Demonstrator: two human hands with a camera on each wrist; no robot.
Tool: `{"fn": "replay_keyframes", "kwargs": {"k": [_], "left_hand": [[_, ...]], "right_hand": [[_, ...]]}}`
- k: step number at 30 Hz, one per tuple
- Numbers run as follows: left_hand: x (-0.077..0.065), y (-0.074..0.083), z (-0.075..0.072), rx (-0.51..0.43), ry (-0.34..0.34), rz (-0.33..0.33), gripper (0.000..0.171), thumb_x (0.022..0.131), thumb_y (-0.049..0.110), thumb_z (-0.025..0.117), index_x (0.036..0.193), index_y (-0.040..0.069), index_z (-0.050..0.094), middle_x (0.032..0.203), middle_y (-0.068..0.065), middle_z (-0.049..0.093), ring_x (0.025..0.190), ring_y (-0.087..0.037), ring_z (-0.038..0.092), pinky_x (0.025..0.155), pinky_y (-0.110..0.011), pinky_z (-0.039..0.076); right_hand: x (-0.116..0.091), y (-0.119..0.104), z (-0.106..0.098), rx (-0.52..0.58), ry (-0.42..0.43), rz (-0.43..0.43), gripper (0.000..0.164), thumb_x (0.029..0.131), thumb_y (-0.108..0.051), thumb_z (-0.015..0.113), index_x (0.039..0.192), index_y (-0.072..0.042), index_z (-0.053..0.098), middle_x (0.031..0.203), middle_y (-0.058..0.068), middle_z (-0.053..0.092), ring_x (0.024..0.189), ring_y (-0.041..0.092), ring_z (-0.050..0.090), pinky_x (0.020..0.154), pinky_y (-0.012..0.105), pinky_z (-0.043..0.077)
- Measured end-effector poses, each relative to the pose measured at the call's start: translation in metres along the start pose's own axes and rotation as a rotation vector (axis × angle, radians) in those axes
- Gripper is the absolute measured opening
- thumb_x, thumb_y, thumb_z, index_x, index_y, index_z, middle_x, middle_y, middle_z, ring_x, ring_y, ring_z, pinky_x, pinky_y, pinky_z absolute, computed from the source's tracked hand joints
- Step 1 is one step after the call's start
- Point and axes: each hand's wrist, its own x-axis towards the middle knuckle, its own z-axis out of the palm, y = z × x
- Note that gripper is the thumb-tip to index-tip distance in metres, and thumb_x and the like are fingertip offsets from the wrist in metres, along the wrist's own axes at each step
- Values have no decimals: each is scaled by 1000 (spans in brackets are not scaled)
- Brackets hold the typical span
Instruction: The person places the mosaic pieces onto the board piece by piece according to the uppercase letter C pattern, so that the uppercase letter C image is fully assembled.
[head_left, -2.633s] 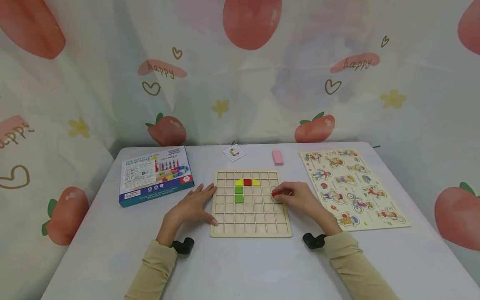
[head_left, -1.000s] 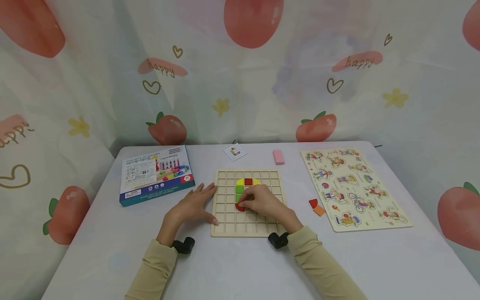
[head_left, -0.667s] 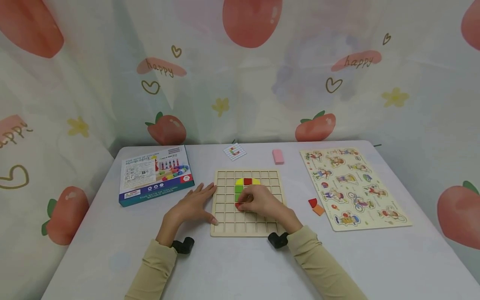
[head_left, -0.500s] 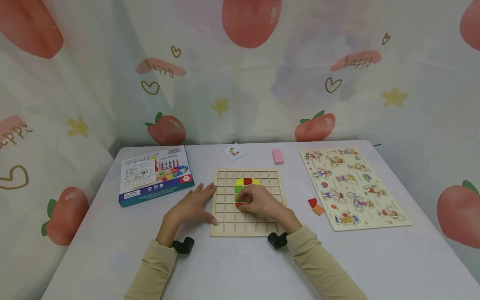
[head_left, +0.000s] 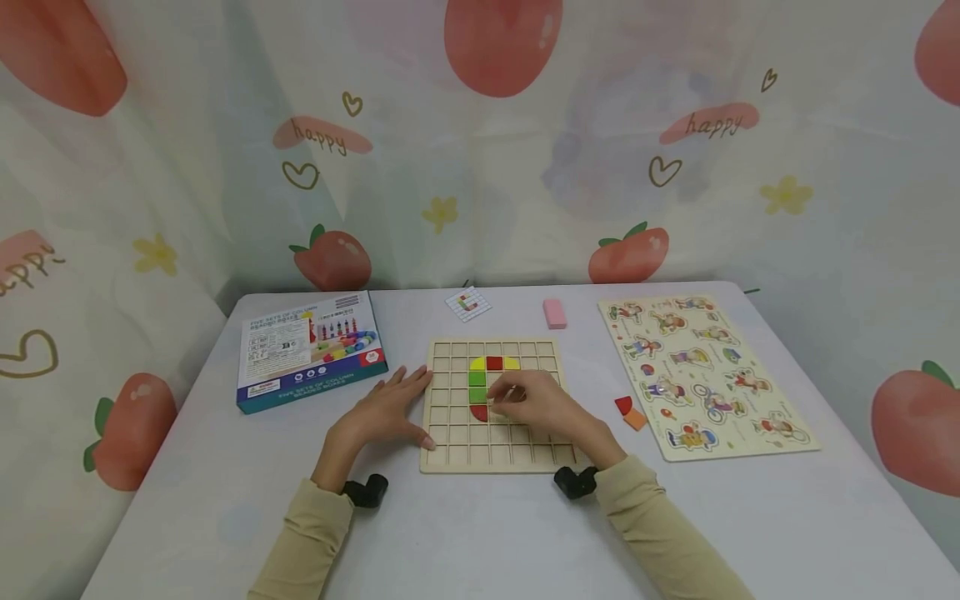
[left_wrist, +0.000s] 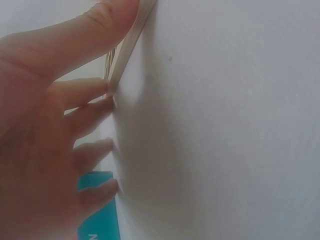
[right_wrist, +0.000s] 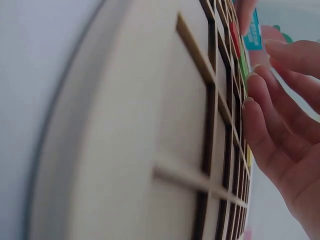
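A wooden grid board [head_left: 457, 461] lies on the table, its top edge facing me in the right wrist view. Two green squares [head_left: 477, 387] sit in its cells beneath a row with a yellow rounded piece [head_left: 477, 364], a red square [head_left: 494, 363] and another yellow piece [head_left: 512, 364]. Below the green ones is a red quarter-round piece [head_left: 478, 412]. Just right of it hovers my right hand [head_left: 536, 404], its fingers loosely bent with nothing between them in the right wrist view. My left hand [head_left: 382, 414] is spread, thumb and fingertips touching the board's left edge.
At the left lies a cardboard box [head_left: 311, 354]. A pattern card [head_left: 468, 305] and a pink block [head_left: 554, 314] are behind the board. Another red quarter-round piece [head_left: 623, 405] and an orange piece [head_left: 635, 418] lie beside a picture puzzle board [head_left: 678, 454] at the right.
My right hand brought the red quarter-round piece from the board's right side to below the green squares, let go of it and drew slightly right. The left hand stayed put.
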Motion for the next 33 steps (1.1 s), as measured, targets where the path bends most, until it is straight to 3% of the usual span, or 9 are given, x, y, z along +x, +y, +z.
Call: {"fn": "replay_keyframes", "kwargs": {"k": [18,33], "left_hand": [[1,1,0,4,-4,3,110,76,38,91,164,15,28,173,-3,20,161,-35,3,129,-60,5],[2,-3,2,-2,3,8,110,76,39,91,164,16,29,173,-3,21,161,-35,3,128,-60,6]], "right_hand": [[-42,37,-40,-99,103,38,11,92,-10,73,103,-10,76,92,-1,71,78,12,59,68,24,51],[-88,70,-79,-212,179,125,12,91,-8,75,103,-10,75,92,0,71,79,13,58,64,23,50]]}}
